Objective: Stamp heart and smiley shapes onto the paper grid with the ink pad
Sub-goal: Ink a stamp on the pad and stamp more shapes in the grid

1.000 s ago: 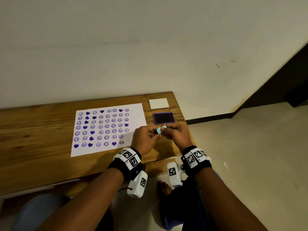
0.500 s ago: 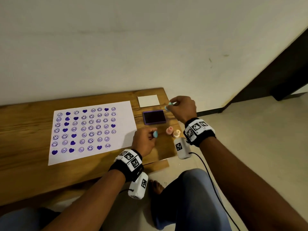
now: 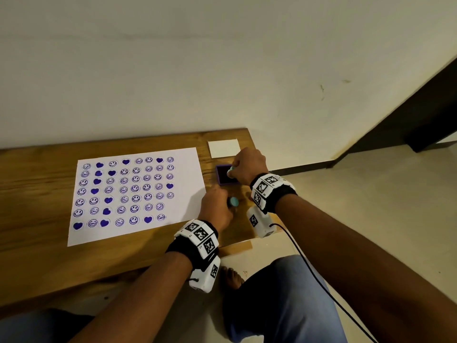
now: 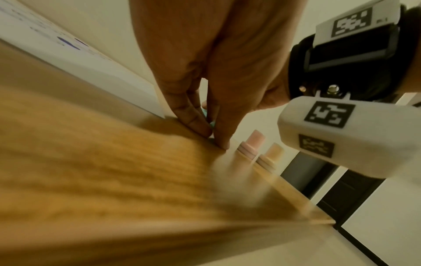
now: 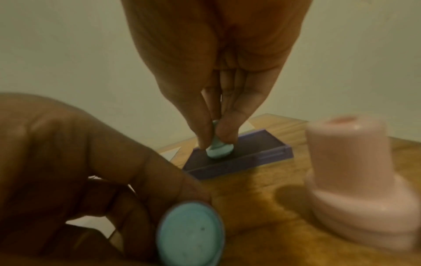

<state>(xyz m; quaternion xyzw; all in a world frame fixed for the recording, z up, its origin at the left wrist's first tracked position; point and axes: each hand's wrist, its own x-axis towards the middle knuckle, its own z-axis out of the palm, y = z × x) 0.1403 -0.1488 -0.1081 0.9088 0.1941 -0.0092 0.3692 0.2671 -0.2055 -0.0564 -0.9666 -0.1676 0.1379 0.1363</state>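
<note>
My right hand [image 3: 249,167] pinches the teal stamp [image 5: 219,150] down on the purple ink pad [image 5: 259,153], right of centre, loading its face. My left hand [image 3: 216,209] grips the stamp's teal cap [image 3: 233,201] beside the paper grid [image 3: 133,191], keeping it handy.

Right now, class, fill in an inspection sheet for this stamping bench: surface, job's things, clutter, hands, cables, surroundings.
Surface: wooden bench against a pale wall.
Job's things: paper grid mostly filled with purple hearts and smileys; purple ink pad open; teal stamp standing on the pad; teal cap; pink stamp and a peach stamp standing upright near the bench edge.
Clutter: small white card behind the pad.
Hands: right hand pinches the teal stamp; left hand holds the cap.
Cables: black cable from the right wrist camera.
Surroundings: tiled floor, dark doorway at right.
</note>
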